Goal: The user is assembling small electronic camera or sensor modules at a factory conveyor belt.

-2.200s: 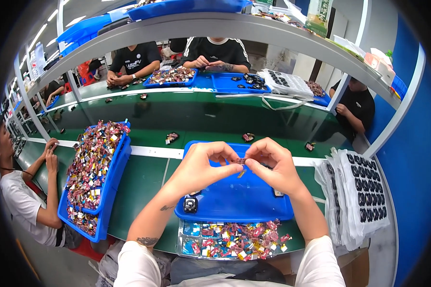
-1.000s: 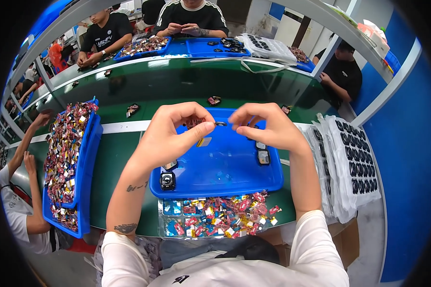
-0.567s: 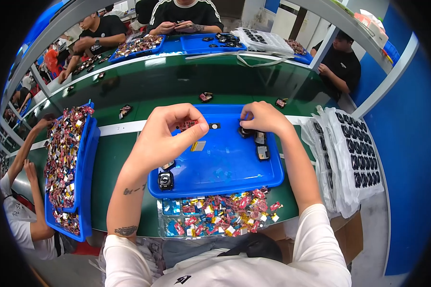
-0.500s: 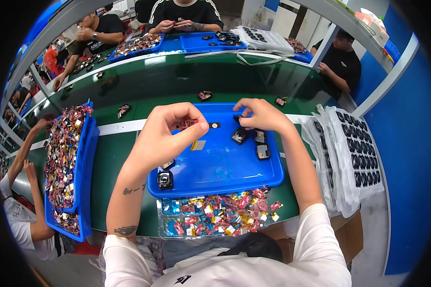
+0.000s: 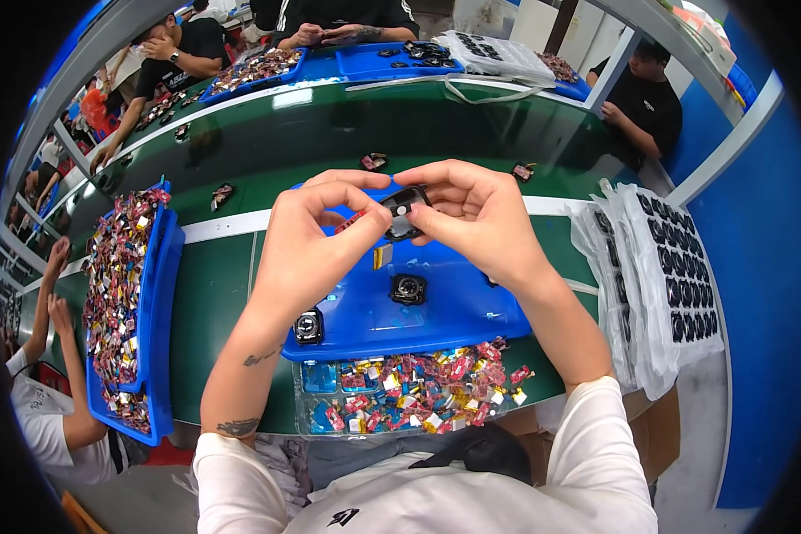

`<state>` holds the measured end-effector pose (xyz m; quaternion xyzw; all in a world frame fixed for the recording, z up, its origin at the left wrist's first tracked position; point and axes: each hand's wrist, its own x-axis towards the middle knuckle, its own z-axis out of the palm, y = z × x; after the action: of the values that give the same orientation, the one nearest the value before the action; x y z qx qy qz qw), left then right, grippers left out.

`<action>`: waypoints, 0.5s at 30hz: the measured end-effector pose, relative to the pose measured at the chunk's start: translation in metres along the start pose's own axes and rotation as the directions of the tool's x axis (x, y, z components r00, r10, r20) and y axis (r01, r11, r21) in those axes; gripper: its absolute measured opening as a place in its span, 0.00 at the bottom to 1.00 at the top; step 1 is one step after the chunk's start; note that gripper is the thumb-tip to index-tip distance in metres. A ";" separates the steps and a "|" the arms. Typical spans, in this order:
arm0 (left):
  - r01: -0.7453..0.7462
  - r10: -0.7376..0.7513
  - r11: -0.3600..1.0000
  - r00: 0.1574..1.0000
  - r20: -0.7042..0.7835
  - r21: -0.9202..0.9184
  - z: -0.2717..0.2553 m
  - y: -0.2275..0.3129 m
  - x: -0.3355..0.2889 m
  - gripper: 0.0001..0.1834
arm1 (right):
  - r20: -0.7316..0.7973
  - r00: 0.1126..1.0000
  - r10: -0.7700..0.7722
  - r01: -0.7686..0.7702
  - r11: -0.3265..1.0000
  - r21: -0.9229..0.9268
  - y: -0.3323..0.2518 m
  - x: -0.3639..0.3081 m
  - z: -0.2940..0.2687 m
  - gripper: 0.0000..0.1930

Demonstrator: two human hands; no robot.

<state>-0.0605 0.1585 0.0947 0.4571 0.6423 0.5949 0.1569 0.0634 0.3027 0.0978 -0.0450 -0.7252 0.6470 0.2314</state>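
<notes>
Over a blue tray [image 5: 365, 313], my two hands meet fingertip to fingertip. My left hand [image 5: 322, 238] pinches a small red circuit board [image 5: 348, 223], mostly covered by the fingers; a silver-and-yellow battery [image 5: 383, 257] hangs below it. My right hand [image 5: 481, 222] grips a black watch case [image 5: 406, 212], tilted up, its open side showing a round white spot. The left fingertips touch or nearly touch this case's edge. Beneath them, one black watch case [image 5: 408, 288] lies mid-tray and another black case [image 5: 309, 327] sits at its near left corner.
A clear plastic tray [image 5: 308, 418] heaped with red boards and batteries lies nearest me. To the left stands a blue bin [image 5: 162, 356] of similar parts. Stacked white trays [image 5: 685, 343] of black cases are at the right. Co-workers sit across the green belt [image 5: 329, 125] and at left.
My right hand has come left from the tray's right side, bringing a black watch case against my left fingertips. Another case now lies mid-tray. My left hand still pinches the board.
</notes>
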 end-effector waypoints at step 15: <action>0.050 -0.054 0.994 0.998 -0.031 -0.101 0.003 0.002 -0.001 0.06 | -0.001 0.993 -0.122 0.121 0.984 -0.128 0.002 -0.007 0.006 0.13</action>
<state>-0.0570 0.1593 0.0957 0.4217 0.6258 0.6297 0.1843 0.0662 0.2948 0.0934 -0.0183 -0.7655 0.5837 0.2700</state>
